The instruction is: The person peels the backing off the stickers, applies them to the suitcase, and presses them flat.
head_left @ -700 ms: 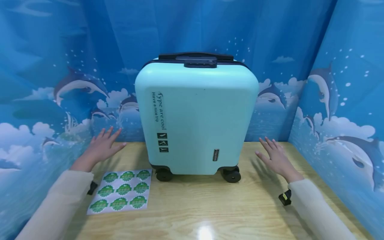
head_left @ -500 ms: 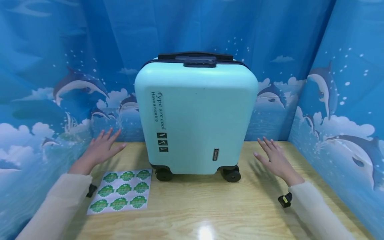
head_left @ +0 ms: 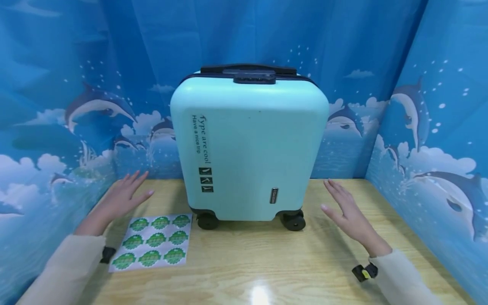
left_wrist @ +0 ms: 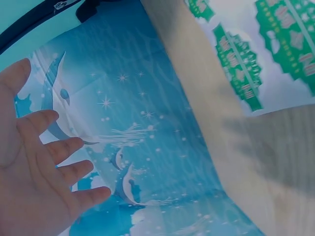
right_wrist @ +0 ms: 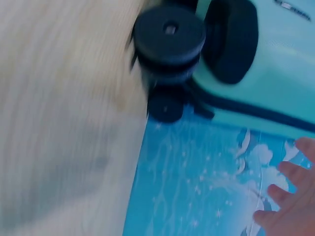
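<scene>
A mint-green suitcase [head_left: 249, 148] stands upright on its black wheels in the middle of the head view, its black handle [head_left: 248, 70] on top. To its left, my left hand [head_left: 118, 201] hovers with fingers spread and nothing in it. A white sheet of round green stickers [head_left: 154, 241] lies flat on the table just nearer than that hand. On the other side of the suitcase, my right hand [head_left: 350, 216] is held in the air, fingers straight, thumb apart, holding nothing. The right wrist view shows a suitcase wheel [right_wrist: 170, 37] close up, with the fingertips at the lower right edge.
The suitcase stands on a pale wood-grain table [head_left: 228, 271]. Blue cloth printed with dolphins [head_left: 244, 34] hangs behind it and along both sides. A black wrist camera [head_left: 364, 272] sits below the right sleeve.
My left hand has drifted left and slightly nearer. The right hand has lowered a little and turned more on edge, its fingers drawing together. The suitcase and sticker sheet stay in place.
</scene>
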### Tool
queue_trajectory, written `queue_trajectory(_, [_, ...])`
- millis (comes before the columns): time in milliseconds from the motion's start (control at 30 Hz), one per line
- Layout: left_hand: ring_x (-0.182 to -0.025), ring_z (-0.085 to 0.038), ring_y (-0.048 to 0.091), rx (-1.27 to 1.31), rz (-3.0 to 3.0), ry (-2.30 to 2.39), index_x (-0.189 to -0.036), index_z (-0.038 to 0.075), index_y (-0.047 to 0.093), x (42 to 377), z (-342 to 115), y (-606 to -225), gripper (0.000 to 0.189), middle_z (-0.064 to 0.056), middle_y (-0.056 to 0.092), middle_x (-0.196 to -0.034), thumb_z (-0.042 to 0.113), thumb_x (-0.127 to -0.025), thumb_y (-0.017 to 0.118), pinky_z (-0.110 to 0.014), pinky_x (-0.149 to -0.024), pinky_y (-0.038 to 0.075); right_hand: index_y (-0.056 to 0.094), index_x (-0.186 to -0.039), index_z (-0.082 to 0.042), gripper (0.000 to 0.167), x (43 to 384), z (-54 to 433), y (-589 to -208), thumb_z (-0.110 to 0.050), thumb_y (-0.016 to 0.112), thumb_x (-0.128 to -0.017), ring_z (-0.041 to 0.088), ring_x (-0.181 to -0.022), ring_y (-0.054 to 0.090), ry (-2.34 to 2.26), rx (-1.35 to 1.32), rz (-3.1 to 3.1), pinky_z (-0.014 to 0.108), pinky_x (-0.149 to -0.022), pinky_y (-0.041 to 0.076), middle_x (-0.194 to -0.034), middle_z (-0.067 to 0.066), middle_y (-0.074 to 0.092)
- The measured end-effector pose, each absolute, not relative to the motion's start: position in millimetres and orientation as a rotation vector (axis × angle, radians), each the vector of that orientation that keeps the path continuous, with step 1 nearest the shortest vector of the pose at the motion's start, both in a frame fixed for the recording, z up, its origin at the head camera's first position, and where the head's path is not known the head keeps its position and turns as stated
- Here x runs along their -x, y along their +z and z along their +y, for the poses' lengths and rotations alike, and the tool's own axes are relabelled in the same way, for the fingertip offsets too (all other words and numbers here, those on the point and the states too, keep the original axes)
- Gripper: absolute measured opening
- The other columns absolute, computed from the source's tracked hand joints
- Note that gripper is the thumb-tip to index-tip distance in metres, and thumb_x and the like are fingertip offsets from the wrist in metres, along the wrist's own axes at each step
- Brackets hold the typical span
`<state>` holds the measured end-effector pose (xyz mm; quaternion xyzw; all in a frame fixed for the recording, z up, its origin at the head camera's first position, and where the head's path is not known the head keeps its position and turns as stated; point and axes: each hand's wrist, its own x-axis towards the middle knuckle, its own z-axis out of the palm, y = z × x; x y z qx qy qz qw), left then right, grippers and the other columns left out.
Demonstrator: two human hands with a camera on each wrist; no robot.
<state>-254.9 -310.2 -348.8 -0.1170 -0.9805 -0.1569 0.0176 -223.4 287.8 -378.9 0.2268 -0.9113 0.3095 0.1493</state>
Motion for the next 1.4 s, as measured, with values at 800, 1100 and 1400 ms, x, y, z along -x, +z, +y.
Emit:
queue_trajectory(800, [-0.130, -0.058, 0.017, 0.462, -2.986, -1.085, -0.151, 0.009, 0.012, 234.9, -332.3, -390.1, 0.081, -0.029, 0.014, -0.151, 0.035, -0.092, 0.060, -0.076, -0.093, 0.023, 0.038, -0.139, 0.004, 0.068, 172.5, 184.2, -390.0, -0.025, 0.068, -0.086, 0.021, -0.137, 0.031, 1.077, -1.165, -2.099, 0.025, -0.114, 0.020, -0.147, 0.018, 0.036])
queue_trajectory(1100, [-0.129, -0.053, 0.028, 0.527, -2.972, -1.344, -0.146, 0.000, 0.026, 234.5, -344.5, -396.3, 0.066, -0.028, 0.027, -0.148, 0.026, -0.094, 0.057, -0.062, -0.095, 0.039, 0.036, -0.145, -0.011, 0.068, 165.9, 129.0, -396.3, -0.020, 0.068, -0.085, 0.025, -0.135, 0.035, 1.221, -1.270, -2.292, 0.059, -0.103, 0.033, -0.149, 0.009, 0.036])
queue_trajectory(1400, [-0.127, -0.051, 0.034, 0.535, -2.979, -1.522, -0.144, -0.004, 0.028, 236.0, -347.5, -398.8, 0.059, -0.030, 0.034, -0.143, 0.020, -0.096, 0.054, -0.058, -0.095, 0.042, 0.036, -0.144, -0.022, 0.058, 179.5, 58.6, -397.4, -0.026, 0.061, -0.092, 0.016, -0.134, 0.037, 1.512, -1.378, -2.516, 0.044, -0.108, 0.035, -0.148, -0.004, 0.038])
